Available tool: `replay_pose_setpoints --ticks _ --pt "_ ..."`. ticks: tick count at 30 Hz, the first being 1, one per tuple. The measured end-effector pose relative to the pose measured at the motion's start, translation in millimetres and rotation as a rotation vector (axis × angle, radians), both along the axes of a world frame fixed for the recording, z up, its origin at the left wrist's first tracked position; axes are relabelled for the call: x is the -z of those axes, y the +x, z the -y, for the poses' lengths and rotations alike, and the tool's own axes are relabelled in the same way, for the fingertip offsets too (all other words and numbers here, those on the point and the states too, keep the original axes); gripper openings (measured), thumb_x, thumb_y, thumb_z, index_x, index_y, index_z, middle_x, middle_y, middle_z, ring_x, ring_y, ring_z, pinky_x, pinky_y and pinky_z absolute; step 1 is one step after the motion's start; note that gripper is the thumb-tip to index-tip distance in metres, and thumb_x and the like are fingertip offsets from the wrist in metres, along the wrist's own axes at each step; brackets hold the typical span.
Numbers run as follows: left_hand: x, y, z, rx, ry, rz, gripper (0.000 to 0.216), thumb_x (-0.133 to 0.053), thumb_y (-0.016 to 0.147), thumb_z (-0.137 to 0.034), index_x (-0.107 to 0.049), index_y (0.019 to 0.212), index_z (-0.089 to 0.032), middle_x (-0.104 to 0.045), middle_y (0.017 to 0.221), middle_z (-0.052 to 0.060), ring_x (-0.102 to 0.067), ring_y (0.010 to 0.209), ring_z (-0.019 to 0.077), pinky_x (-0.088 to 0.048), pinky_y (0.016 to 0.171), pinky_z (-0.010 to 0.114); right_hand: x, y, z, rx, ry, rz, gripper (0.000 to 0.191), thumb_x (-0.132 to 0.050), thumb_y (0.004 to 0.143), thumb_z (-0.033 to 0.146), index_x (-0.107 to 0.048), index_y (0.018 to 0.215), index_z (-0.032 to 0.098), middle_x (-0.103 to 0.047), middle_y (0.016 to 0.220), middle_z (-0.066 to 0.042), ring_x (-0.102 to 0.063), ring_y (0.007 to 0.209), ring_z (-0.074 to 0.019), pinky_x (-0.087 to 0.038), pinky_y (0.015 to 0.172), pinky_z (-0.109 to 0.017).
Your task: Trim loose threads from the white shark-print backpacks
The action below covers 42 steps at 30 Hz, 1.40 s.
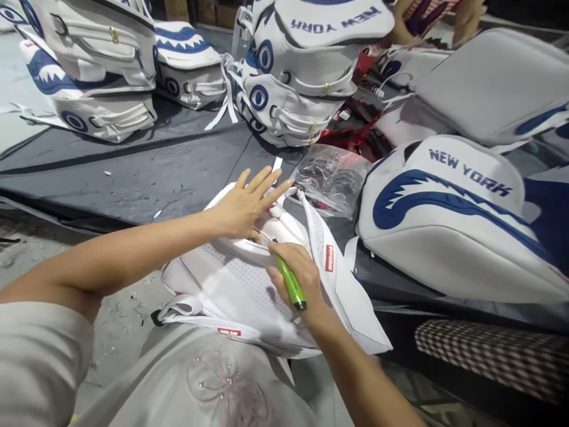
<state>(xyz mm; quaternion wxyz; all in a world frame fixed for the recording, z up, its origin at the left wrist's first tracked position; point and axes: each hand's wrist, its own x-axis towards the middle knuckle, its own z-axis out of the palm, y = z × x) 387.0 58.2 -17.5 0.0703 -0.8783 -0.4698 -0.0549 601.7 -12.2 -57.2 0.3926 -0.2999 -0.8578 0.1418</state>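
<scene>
A white backpack (253, 279) with a dotted mesh back panel and red label tags lies across my lap and the table edge. My right hand (300, 276) is closed round a bright green handle with a black end, a slim hand tool (291, 283) whose working tip points toward the bag's top seam. What kind of tip it has is hard to make out. My left hand (249, 204) lies over the top of the bag, fingers spread, its thumb close to the tool's tip. Just right of the hands runs a white shoulder strap (317, 234).
White and blue backpacks stand stacked at the back left (102, 112) and back centre (293, 112). Another backpack (444, 237) lettered NEW YORK lies at right. A clear plastic bag (331, 178) sits on the dark-covered table (178, 169). At the top right, another person's arm (466, 24) shows.
</scene>
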Motion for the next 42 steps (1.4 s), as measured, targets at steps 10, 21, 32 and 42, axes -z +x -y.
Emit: replay_pose_setpoints --ticks 10,21,32,42 --pt "4.3 13.6 -0.2 -0.108 -0.054 -0.089 0.105 -0.065 0.087 -0.046 0.002 0.161 -0.012 -0.036 0.157 0.02 -0.04 0.139 0.0354 -0.027 0.116 0.05 -6.7 4.3 -27.0 0.099 -0.253 0.095 0.018 -0.063 0.093 0.031 -0.065 0.109 0.024 -0.075 0.104 -0.006 -0.07 0.095 -0.0217 -0.054 0.085 -0.037" --pt "20.0 14.5 -9.8 -0.106 -0.085 -0.143 0.114 -0.073 0.081 -0.048 0.001 0.161 -0.016 -0.024 0.162 0.022 -0.027 0.146 0.0396 -0.022 0.118 0.058 -14.7 1.1 -46.6 0.06 -0.343 0.234 0.022 -0.061 0.091 0.03 -0.073 0.108 0.022 -0.076 0.102 -0.007 -0.069 0.099 -0.0251 -0.052 0.087 -0.043" --pt "29.0 15.3 -5.9 -0.193 -0.012 -0.059 0.095 -0.068 0.086 -0.044 -0.016 0.16 -0.015 -0.024 0.163 0.022 -0.022 0.149 0.0417 -0.018 0.118 0.061 -25.5 7.4 -49.7 0.03 -0.428 0.359 0.026 -0.063 0.091 0.034 -0.072 0.112 0.024 -0.077 0.107 -0.005 -0.071 0.097 -0.025 -0.051 0.092 -0.042" --pt "15.1 19.0 -9.7 -0.314 -0.131 -0.078 0.089 -0.069 0.087 -0.039 -0.021 0.159 -0.017 -0.021 0.166 0.017 -0.038 0.137 0.0367 -0.028 0.114 0.053 -48.0 -17.2 -59.8 0.071 -0.321 0.801 0.03 -0.055 0.091 0.025 -0.075 0.114 0.023 -0.079 0.093 -0.005 -0.069 0.084 -0.0243 -0.042 0.077 -0.036"
